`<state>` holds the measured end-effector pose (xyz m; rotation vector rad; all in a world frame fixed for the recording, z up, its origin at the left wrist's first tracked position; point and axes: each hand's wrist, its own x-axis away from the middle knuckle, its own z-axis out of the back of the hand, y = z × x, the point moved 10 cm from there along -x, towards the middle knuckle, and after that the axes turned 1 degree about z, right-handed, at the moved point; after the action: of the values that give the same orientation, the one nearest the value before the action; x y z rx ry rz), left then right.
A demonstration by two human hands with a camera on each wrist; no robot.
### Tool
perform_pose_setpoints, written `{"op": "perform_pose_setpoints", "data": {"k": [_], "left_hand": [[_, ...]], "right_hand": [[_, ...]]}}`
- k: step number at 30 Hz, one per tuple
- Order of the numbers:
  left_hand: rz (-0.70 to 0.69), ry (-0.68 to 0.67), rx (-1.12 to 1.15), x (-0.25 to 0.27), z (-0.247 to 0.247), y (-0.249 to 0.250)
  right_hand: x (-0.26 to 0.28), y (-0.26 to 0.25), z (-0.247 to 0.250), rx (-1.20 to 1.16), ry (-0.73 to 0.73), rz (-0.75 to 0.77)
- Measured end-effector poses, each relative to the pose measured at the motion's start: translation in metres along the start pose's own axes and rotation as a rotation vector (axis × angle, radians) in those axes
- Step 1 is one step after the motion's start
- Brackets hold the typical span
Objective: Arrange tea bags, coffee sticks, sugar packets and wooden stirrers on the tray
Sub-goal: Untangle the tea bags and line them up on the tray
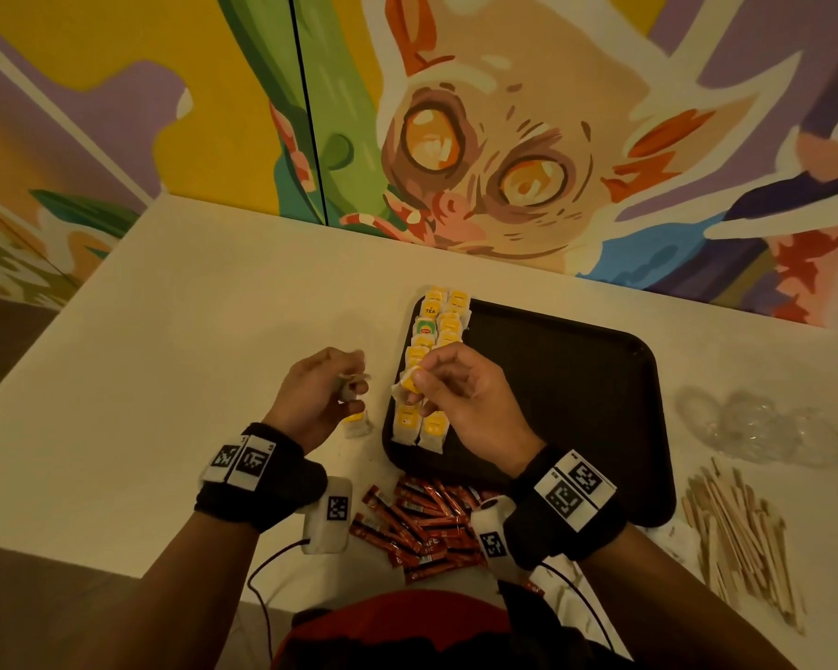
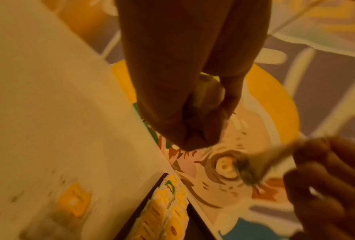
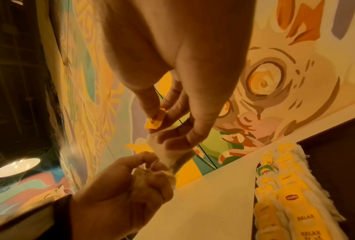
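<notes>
We find the black tray (image 1: 576,379) on the white table (image 1: 189,331), with tea bags (image 1: 439,321) laid in two columns along its left edge; their yellow tags read "TEA" in the head view and "RELAX" in the right wrist view, and one green-and-yellow tag bears the Lipton mark. The right hand (image 1: 460,394) is raised over the near end of these columns, pinching a yellow-tagged tea bag (image 1: 410,382) between thumb and fingers. The left hand (image 1: 318,394), just left of the tray, has its fingers curled around a crumpled pale bag (image 3: 151,173); its tag cannot be read. One loose tea bag (image 1: 356,423) lies on the table between the left hand and the tray. Red coffee sticks (image 1: 422,524) sit heaped near the tray's near edge, lettering only partly legible. Wooden stirrers (image 1: 741,529) lie piled at near right, beside crumpled clear plastic (image 1: 755,425).
</notes>
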<state>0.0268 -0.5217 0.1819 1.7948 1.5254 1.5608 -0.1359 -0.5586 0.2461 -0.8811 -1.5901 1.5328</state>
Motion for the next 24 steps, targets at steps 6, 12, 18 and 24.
{"op": "perform_pose_setpoints", "data": {"k": [6,12,18,24], "left_hand": [[-0.237,-0.214,-0.519,0.028,-0.048,0.018],[-0.458,-0.171,-0.734,0.037,-0.063,0.035],[-0.566,-0.122,-0.817,0.034,-0.066,0.044],[-0.512,-0.035,-0.686,0.036,-0.060,0.045]], "right_hand": [[0.002,-0.005,0.007,-0.048,0.028,0.002],[0.006,-0.004,0.016,-0.066,0.052,-0.004],[0.010,-0.003,0.025,-0.100,0.095,-0.012],[0.014,-0.002,0.029,-0.118,0.153,-0.001]]}}
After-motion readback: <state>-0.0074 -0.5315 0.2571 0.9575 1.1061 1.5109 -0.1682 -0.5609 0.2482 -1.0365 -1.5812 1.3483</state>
